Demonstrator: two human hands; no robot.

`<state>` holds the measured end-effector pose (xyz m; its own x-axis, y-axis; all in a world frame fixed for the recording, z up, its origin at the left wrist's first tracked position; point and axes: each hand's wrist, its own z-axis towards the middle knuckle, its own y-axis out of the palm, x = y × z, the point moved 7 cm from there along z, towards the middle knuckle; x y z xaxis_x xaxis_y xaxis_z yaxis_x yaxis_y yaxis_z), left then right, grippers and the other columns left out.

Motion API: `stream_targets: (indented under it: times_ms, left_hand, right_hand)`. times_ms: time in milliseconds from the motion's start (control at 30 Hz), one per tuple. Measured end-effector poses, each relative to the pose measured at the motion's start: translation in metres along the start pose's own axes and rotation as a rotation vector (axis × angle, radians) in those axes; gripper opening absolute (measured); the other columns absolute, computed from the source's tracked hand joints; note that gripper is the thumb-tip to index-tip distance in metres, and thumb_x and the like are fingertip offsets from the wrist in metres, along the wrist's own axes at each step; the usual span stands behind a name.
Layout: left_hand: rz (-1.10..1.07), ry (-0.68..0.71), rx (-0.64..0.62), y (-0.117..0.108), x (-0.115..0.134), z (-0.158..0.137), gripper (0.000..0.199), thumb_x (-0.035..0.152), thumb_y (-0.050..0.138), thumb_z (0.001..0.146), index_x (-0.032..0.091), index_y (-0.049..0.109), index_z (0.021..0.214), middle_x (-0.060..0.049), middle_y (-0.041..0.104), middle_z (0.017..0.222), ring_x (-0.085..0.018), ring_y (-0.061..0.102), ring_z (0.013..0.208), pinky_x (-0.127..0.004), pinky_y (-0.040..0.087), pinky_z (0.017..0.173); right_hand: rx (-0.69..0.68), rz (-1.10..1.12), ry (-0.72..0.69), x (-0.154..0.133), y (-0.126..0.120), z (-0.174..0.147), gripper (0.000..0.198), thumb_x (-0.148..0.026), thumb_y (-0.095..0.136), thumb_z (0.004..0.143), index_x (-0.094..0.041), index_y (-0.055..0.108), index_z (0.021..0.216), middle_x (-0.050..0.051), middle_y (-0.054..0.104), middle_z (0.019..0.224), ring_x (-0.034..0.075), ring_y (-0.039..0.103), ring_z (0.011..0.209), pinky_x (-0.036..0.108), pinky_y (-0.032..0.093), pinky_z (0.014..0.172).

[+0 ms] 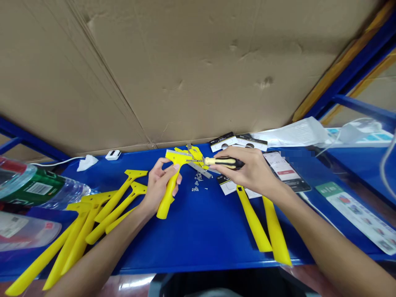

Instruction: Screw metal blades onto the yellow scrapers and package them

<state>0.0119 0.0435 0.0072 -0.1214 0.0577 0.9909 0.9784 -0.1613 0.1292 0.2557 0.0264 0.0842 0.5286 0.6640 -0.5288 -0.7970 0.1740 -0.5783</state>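
Note:
My left hand (162, 181) is closed around the handle of a yellow scraper (169, 194), its wide head pointing up and away. In my right hand (252, 167) is a screwdriver (225, 162) with a cream and black handle. Its shaft points left and reaches the side of the scraper's head; whether the tip sits on a screw is too small to tell. Just behind lie yellow plastic pieces (196, 153) and a grey metal strip (200, 170). Small screws and nuts (196, 181) are scattered on the blue table (198, 235) between my hands.
Several yellow scrapers (116, 210) lie at left beside plastic bottles (40, 187). Two yellow handles (254, 220) rest under my right forearm. A phone (286, 170), printed cards (223, 141) and a leaflet (355, 214) are at right. A cardboard wall (192, 74) stands behind.

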Motion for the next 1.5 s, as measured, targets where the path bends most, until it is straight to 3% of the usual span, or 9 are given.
stream_targets:
  times_ms: [100,267,500,633,733,967,1133,1300,1500]
  left_hand:
    - [0.003,0.012,0.006,0.000,0.001,0.000,0.044,0.046,0.078,0.093,0.029,0.041,0.112,0.008,0.067,0.066,-0.011,0.052,0.035,-0.017,0.038,0.034]
    - [-0.003,-0.003,0.016,-0.002,-0.003,0.002,0.043,0.045,0.078,0.093,0.029,0.042,0.111,0.008,0.066,0.065,-0.011,0.051,0.036,-0.017,0.037,0.035]
    - [-0.017,0.001,-0.002,0.000,-0.004,0.000,0.043,0.046,0.077,0.094,0.030,0.042,0.113,0.008,0.065,0.066,-0.011,0.052,0.036,-0.017,0.036,0.035]
    - [-0.036,-0.039,0.009,-0.001,-0.011,0.002,0.045,0.046,0.079,0.092,0.029,0.042,0.111,0.008,0.064,0.064,-0.011,0.051,0.036,-0.017,0.035,0.036]
    - [-0.048,-0.064,0.011,0.000,-0.013,0.003,0.046,0.046,0.080,0.091,0.029,0.042,0.110,0.008,0.064,0.063,-0.011,0.051,0.036,-0.017,0.035,0.036]
    - [-0.026,-0.074,-0.018,0.007,-0.008,-0.002,0.045,0.046,0.080,0.090,0.028,0.044,0.111,0.007,0.065,0.064,-0.012,0.051,0.036,-0.020,0.037,0.034]
    - [-0.031,-0.068,-0.010,0.006,-0.008,-0.002,0.044,0.045,0.080,0.091,0.029,0.044,0.110,0.008,0.065,0.063,-0.012,0.051,0.035,-0.019,0.037,0.033]
    - [-0.044,-0.069,-0.053,0.010,-0.010,-0.004,0.044,0.045,0.080,0.091,0.028,0.044,0.111,0.007,0.066,0.064,-0.012,0.052,0.035,-0.019,0.037,0.034]
    - [-0.044,-0.085,-0.039,0.011,-0.008,-0.005,0.043,0.044,0.080,0.091,0.027,0.045,0.111,0.007,0.065,0.063,-0.011,0.051,0.035,-0.019,0.037,0.035]
  right_hand:
    - [0.013,0.007,0.143,0.008,0.003,-0.001,0.021,-0.043,0.077,0.098,-0.022,0.079,0.096,0.003,0.083,0.090,0.022,0.077,0.075,0.034,0.056,0.070]
    - [-0.131,0.053,0.025,0.005,0.015,-0.002,0.033,-0.031,0.082,0.093,-0.025,0.072,0.124,0.007,0.078,0.126,0.026,0.076,0.109,0.041,0.059,0.095]
    - [0.069,0.028,0.072,0.005,0.004,-0.003,0.021,-0.041,0.085,0.091,-0.023,0.076,0.098,0.004,0.082,0.094,0.023,0.078,0.080,0.038,0.063,0.075]
    - [-0.107,0.173,0.092,0.005,0.014,-0.002,0.043,-0.034,0.083,0.091,-0.026,0.066,0.130,0.010,0.075,0.131,0.029,0.075,0.120,0.047,0.064,0.101]
    - [-0.198,0.263,0.012,-0.001,0.017,-0.003,0.042,-0.023,0.077,0.095,-0.028,0.062,0.134,0.009,0.074,0.133,0.026,0.073,0.125,0.046,0.062,0.107]
    - [0.095,0.116,0.021,0.000,-0.001,-0.003,0.034,-0.035,0.089,0.089,-0.027,0.067,0.113,0.003,0.082,0.101,0.025,0.081,0.093,0.042,0.066,0.085]
    - [0.001,0.361,-0.006,-0.008,0.007,-0.002,0.049,-0.028,0.084,0.093,-0.028,0.056,0.133,0.009,0.074,0.136,0.028,0.073,0.128,0.048,0.063,0.107]
    - [0.212,0.192,-0.027,-0.005,-0.006,-0.003,0.030,-0.029,0.087,0.091,-0.028,0.063,0.109,0.001,0.080,0.097,0.024,0.081,0.094,0.043,0.066,0.087]
    - [0.096,0.324,-0.042,-0.001,0.000,0.000,0.040,-0.028,0.085,0.092,-0.028,0.061,0.124,0.008,0.074,0.129,0.028,0.073,0.123,0.048,0.062,0.105]
